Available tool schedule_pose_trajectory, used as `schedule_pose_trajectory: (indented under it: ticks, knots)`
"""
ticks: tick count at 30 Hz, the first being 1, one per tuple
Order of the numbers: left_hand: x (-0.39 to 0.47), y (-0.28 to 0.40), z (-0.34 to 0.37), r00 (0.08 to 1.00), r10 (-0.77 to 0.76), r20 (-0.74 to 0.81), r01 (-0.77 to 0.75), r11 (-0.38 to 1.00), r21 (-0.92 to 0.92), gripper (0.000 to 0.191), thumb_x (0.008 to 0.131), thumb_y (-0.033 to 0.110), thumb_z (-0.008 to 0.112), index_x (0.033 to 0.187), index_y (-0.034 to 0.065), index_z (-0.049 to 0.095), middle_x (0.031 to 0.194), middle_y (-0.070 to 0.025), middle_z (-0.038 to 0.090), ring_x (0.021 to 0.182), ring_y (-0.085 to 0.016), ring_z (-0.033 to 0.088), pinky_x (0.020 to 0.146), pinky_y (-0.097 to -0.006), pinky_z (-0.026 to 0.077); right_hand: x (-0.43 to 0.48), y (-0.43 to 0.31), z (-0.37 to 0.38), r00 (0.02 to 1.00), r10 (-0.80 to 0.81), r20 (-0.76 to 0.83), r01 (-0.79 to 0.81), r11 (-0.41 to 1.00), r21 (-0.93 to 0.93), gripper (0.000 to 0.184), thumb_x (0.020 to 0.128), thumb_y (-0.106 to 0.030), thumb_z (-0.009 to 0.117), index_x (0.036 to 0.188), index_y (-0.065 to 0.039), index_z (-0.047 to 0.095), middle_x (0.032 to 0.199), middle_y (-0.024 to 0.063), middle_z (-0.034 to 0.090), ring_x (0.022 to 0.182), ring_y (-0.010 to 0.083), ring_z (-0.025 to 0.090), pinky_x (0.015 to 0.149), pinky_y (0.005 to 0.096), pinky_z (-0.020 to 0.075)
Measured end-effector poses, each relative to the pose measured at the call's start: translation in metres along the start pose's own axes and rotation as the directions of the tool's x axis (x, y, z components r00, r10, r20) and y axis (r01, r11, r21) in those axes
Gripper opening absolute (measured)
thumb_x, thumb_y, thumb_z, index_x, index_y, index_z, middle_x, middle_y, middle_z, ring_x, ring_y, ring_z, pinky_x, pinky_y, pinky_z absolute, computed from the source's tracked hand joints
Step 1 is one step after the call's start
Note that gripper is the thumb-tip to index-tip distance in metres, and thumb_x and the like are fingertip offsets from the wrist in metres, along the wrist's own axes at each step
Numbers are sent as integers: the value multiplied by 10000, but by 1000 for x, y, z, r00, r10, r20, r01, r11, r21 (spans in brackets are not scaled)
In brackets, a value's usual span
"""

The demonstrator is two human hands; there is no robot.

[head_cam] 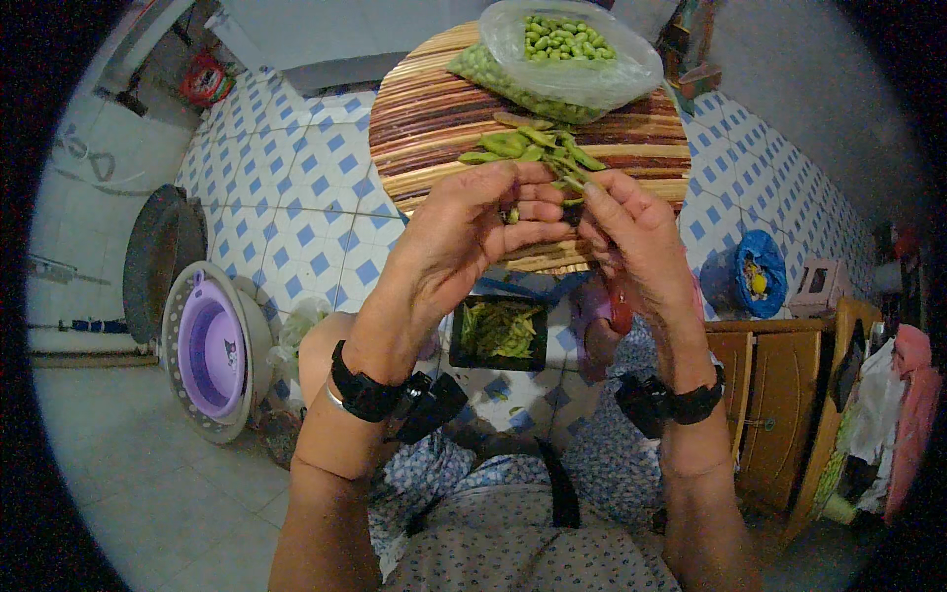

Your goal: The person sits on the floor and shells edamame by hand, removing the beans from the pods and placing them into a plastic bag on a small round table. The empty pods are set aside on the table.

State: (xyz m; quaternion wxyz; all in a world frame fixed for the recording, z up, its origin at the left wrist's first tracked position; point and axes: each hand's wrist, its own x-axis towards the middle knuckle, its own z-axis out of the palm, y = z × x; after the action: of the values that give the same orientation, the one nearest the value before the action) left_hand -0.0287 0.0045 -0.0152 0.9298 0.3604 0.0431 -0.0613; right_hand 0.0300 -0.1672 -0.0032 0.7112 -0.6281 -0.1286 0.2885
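My left hand (488, 214) is palm up with its fingers curled, and a small green piece shows between them. My right hand (632, 222) meets it at the near part of a round striped table (422, 111), pinching a green bean pod (571, 182) between thumb and forefinger. Just beyond my fingertips, several green pods (507, 143) lie in a loose pile on the tabletop. Behind them stands a clear plastic bag (510, 44), its mouth open, holding shelled green beans (566, 38). What else my curled fingers hold is hidden.
Below the table, a black tray (455, 354) on the floor holds empty-looking pods. Purple and grey basins (186, 355) lean at the left. At the right are a blue bag-lined bin (741, 277) and a wooden cabinet (777, 414). A few green bits (516, 410) lie near my feet.
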Motion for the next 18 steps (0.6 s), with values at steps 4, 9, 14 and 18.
schedule_pose_trajectory:
  ticks: [4,9,14,18]
  knots:
    - [2,2,0,999,-28,30,32,986,-162,362,895,174,473,1133,-98,450,1094,-217,541,988,-285,568,905,-384,466,1,-1,-2,999,-17,-40,20,998,59,201,902,-231,524,1004,-58,537,554,-68,420,421,6,323,364,161,217]
    - [4,2,1,998,1,64,12,979,-204,408,880,141,481,1192,-103,384,1185,-251,479,1080,-316,520,953,-397,428,1,-1,-4,999,-1,-34,5,993,115,192,906,-222,514,1017,-67,538,557,-72,414,423,-4,312,361,150,203]
    - [0,4,6,999,23,30,-18,989,-144,395,865,121,516,1182,-86,403,1146,-221,513,1009,-272,561,904,-360,467,1,-1,-6,1000,2,-6,-1,992,126,191,907,-221,508,1012,-65,540,558,-69,419,425,-4,312,359,151,206]
    - [-2,5,11,996,46,-81,-43,998,42,299,854,143,571,1084,-31,491,922,-82,601,689,-113,565,635,-236,501,1,-1,-5,999,42,24,-44,995,93,189,907,-229,508,983,-61,549,561,-68,422,426,0,314,359,154,211]
